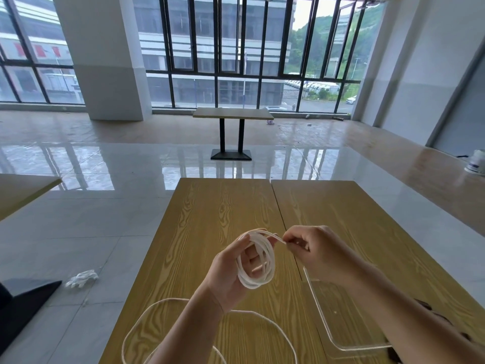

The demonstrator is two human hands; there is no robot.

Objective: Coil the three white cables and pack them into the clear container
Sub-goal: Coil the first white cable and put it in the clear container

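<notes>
White cable coil (pixel 256 261): looped round the left hand (pixel 231 269), which serves as a former, above the tabletop (pixel 210 206) | right hand (pixel 312 252): pinches the cable end, likely to wrap and secure it | loose cable (pixel 147 311): trails on tabletop, uncoiled | clear container (pixel 338 321): near right, under the forearm, apparently awaiting coils.
</notes>
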